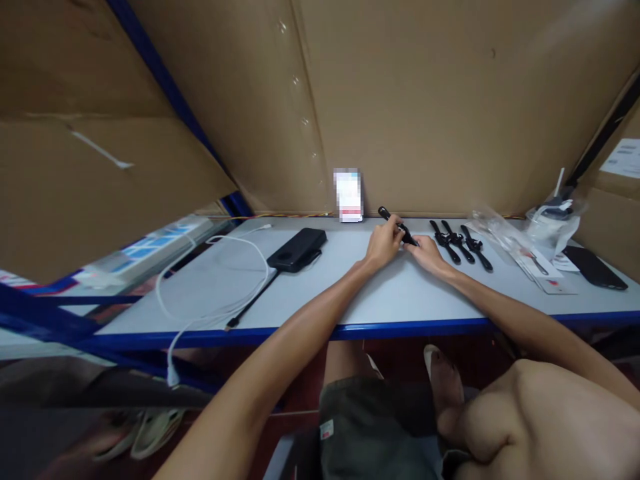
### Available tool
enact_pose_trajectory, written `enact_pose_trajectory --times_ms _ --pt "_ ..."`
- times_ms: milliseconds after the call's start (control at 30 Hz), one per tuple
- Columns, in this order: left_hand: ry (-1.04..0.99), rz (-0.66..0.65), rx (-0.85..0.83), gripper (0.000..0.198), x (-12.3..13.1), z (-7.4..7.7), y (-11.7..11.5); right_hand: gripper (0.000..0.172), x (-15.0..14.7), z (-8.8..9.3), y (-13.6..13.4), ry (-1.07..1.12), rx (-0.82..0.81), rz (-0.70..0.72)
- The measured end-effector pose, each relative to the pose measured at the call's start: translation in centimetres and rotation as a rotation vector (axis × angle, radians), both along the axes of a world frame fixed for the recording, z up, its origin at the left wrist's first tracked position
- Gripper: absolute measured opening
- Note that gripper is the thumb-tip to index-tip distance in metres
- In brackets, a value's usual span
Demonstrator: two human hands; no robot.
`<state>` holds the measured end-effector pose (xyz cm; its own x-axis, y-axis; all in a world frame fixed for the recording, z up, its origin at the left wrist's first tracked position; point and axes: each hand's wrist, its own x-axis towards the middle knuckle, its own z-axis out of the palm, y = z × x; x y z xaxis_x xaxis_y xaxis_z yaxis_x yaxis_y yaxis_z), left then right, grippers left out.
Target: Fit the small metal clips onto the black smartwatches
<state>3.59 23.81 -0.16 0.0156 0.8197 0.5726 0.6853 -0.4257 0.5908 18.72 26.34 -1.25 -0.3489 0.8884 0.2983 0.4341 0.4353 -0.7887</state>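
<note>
Toward the table's (400, 293) back: black tool (407, 235), slanting between both hands
Left-hand grip (384, 243): fingers curled around the tool
Right-hand grip (426, 252): fingers closed on its lower end
Beside the right hand: three similar black tools (457, 241), lying in a row
</note>
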Motion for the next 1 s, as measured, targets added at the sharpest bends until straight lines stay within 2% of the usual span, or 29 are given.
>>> enact_pose_trajectory --times_ms 267,567,667,1000 --pt "-0.133 0.034 0.013 0.026 1.1 -0.8 0.0 0.023 0.1 0.1 -0.4 0.033 -0.01 0.003" --pt "-0.19 -0.048 -0.047 0.033 0.1 -0.2 0.9 0.028 0.4 0.7 0.4 -0.041 -0.014 0.038" --pt "-0.151 -0.06 -0.081 0.032 -0.1 0.1 0.9 0.029 0.4 0.9 0.2 -0.012 -0.045 0.031" --pt "-0.254 -0.049 -0.059 0.028 0.5 -0.3 1.3 0.03 0.1 1.5 -0.8 0.123 -0.149 0.047"
